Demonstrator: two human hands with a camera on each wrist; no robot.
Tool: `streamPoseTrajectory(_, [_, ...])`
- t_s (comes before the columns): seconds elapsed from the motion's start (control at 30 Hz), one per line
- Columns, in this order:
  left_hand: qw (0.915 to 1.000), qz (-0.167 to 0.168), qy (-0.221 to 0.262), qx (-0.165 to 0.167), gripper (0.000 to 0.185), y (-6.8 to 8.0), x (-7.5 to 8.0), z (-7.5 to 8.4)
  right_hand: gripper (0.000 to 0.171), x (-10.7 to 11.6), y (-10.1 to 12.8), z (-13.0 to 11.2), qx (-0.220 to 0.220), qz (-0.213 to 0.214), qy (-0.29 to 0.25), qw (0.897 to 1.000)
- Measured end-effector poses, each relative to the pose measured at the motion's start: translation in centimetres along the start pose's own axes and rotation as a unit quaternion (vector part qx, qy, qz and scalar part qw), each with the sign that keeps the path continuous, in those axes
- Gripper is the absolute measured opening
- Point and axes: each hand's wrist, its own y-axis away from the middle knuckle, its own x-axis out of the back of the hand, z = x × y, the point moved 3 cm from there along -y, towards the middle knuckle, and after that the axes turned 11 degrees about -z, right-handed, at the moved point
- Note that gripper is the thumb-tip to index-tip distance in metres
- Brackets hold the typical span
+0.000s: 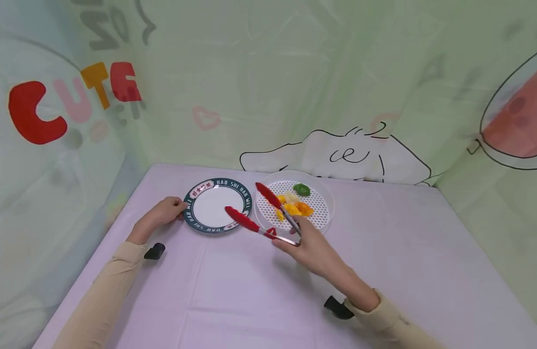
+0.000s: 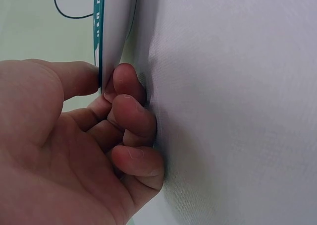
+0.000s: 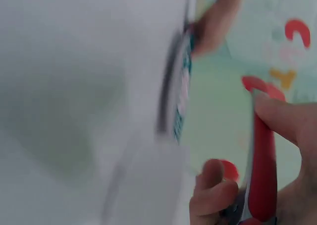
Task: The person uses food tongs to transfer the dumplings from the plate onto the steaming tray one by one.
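My left hand pinches the left rim of a white plate with a dark green lettered border. In the left wrist view the thumb lies on the plate's upper face, and curled fingers sit under the rim against the cloth. My right hand grips metal tongs with red tips and red handle parts. Their arms are spread apart, with nothing between the tips, above the gap between the plate and a white perforated tray. In that tray lie yellow-orange pieces, a pale piece and a green piece.
A pale lilac cloth covers the table. Printed curtains stand along its back and both sides, close behind the plate and tray. Black devices sit at both wrists. The right wrist view is blurred.
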Motion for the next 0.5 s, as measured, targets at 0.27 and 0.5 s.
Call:
streamPoseTrajectory(0.27, [1.0000, 0.002, 0.000, -0.001, 0.029, 0.4, -0.1, -0.2, 0.094, -6.6, -3.3, -3.0, 0.006, -0.044, -0.013, 0.999])
streamPoseTrajectory(0.5, [1.0000, 0.001, 0.001, -0.005, 0.030, 0.6, -0.2, 0.2, 0.086, -7.1, -3.8, -3.0, -0.005, -0.004, 0.082, 0.997])
